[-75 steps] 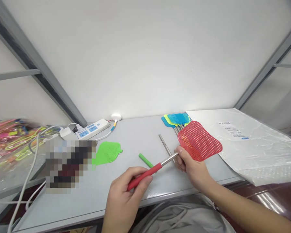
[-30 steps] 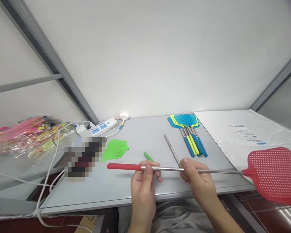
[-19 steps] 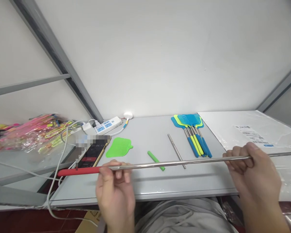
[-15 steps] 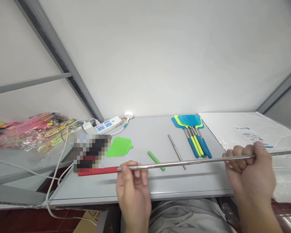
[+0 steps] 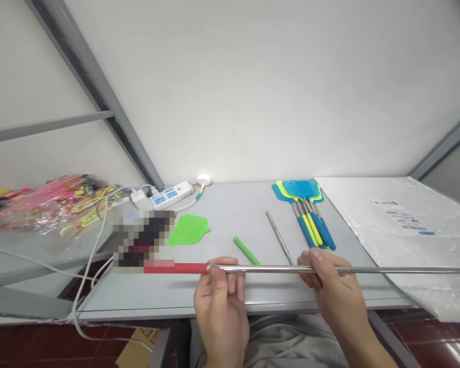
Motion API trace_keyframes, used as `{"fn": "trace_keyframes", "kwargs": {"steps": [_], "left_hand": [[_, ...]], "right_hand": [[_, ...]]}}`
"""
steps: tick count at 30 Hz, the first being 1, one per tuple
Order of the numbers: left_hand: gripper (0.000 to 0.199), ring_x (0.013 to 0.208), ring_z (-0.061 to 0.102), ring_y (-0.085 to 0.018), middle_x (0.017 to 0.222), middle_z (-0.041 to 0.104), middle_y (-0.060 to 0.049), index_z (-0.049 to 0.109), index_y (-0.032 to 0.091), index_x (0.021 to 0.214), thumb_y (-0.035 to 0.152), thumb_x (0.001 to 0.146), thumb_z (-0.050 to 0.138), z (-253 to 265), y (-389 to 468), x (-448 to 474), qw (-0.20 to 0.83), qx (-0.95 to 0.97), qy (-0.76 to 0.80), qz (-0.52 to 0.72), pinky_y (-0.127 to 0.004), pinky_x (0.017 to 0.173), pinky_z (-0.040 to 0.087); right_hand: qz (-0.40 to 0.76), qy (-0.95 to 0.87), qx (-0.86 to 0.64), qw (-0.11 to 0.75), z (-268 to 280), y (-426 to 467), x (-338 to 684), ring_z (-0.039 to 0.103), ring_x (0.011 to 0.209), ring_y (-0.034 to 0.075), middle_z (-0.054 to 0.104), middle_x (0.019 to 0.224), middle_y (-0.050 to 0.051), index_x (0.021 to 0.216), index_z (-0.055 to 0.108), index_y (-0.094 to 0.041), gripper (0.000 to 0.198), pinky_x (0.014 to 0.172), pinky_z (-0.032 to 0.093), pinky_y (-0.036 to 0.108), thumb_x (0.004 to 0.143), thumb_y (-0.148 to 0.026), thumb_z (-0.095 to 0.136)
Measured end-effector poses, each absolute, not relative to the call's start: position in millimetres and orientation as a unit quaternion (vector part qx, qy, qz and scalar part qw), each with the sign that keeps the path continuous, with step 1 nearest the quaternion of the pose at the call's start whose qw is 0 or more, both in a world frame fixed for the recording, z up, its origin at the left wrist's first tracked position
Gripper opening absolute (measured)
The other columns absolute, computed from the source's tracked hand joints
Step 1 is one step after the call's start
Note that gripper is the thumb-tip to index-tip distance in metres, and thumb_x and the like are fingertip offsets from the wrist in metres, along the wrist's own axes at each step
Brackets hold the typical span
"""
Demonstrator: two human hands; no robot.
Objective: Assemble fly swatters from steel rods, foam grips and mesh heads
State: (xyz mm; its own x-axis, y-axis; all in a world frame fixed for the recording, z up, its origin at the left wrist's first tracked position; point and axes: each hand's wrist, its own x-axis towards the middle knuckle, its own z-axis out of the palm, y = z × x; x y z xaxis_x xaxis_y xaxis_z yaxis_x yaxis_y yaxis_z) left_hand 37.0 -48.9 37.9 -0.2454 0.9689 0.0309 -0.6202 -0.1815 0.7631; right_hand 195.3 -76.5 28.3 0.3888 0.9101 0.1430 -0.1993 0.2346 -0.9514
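Note:
A long telescopic metal rod (image 5: 270, 269) with a red handle grip (image 5: 189, 268) lies level across my view, above the table's front part. My left hand (image 5: 223, 301) is closed around the rod right beside the grip, thumb on top. Farther along, my right hand (image 5: 331, 283) grips the same rod, which runs on past the right edge of view. Behind the rod are a green grip tube (image 5: 246, 250), partly covered by it, and a short metal rod (image 5: 279, 236). A green perforated fly swatter head (image 5: 190, 230) lies to the left.
Several fly swatters (image 5: 308, 220) with blue and yellow handles lie bunched at the back. A white plastic parcel (image 5: 391, 225) covers the table's right side. At left are a power strip (image 5: 174, 194), a white cable (image 5: 98, 245), bagged colourful items (image 5: 49, 204) and a blurred-out patch.
My right hand has slid along the rod to the left, closer to my left hand. My left hand and the red grip have shifted slightly right, and the rod is now more level.

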Motion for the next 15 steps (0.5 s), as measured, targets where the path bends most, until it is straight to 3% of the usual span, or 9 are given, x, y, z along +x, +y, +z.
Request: {"fn": "trace_keyframes", "kwargs": {"steps": [4,9,15], "left_hand": [[0.027,0.043,0.035,-0.004,0.056,0.036,0.007,0.066,0.015,0.081,0.041,0.088,0.066,50,-39,7,0.480,0.245,0.309,0.784,-0.020,0.051,0.044],[0.025,0.040,0.028,-0.005,0.057,0.035,0.009,0.063,0.016,0.081,0.036,0.095,0.055,71,-29,-21,0.459,0.194,0.316,0.807,-0.026,0.066,0.054],[0.023,0.040,0.020,-0.004,0.060,0.036,0.009,0.061,0.014,0.085,0.034,0.094,0.056,73,-28,-8,0.543,0.186,0.283,0.768,-0.018,0.044,0.039]], "right_hand": [[0.402,-0.322,-0.458,0.725,33,-81,207,0.022,0.053,0.011,0.021,0.057,-0.006,0.055,0.030,-0.022,0.049,0.050,0.019,0.029,0.088,-0.037,0.063],[0.332,-0.265,-0.454,0.784,48,-89,235,0.025,0.049,0.010,0.022,0.051,-0.006,0.050,0.030,-0.021,0.051,0.048,0.022,0.028,0.087,-0.035,0.064],[0.318,-0.280,-0.454,0.783,56,-91,254,0.026,0.048,0.009,0.024,0.049,-0.006,0.049,0.034,-0.021,0.052,0.046,0.023,0.027,0.087,-0.038,0.065]]}}
